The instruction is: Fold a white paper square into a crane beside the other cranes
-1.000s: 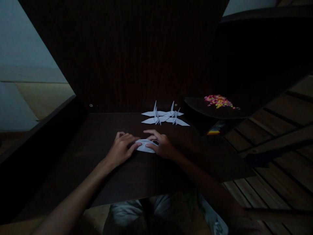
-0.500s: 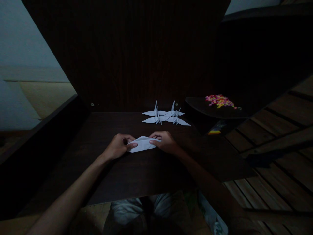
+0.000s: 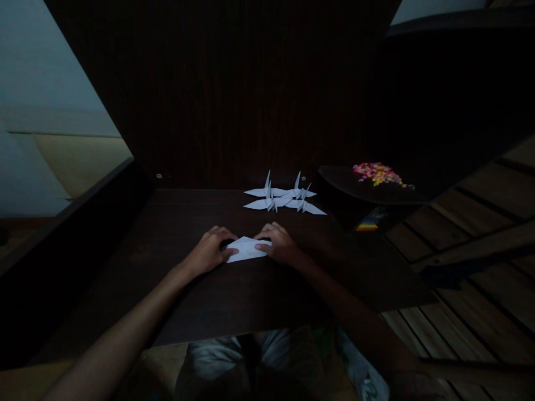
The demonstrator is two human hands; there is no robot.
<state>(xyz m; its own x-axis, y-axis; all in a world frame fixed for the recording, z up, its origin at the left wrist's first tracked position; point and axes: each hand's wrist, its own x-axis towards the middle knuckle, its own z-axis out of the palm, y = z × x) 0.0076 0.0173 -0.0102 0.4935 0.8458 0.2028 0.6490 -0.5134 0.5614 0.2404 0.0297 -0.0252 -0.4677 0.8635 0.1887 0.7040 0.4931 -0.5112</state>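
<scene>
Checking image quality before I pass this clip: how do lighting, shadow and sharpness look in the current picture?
Head view: dim overall, the back panel nearly black; head view: the folded white paper stands out brightly, though fine creases are hard to read; head view: the right forearm looks darker than the left forearm; head view: no strong glare, hand outlines readable.

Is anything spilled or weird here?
Maybe the colourful bits: they lie in a loose heap on the curved shelf, a few straying rightward, with no container visible. The handheld white paper shows no obvious damage.
</scene>
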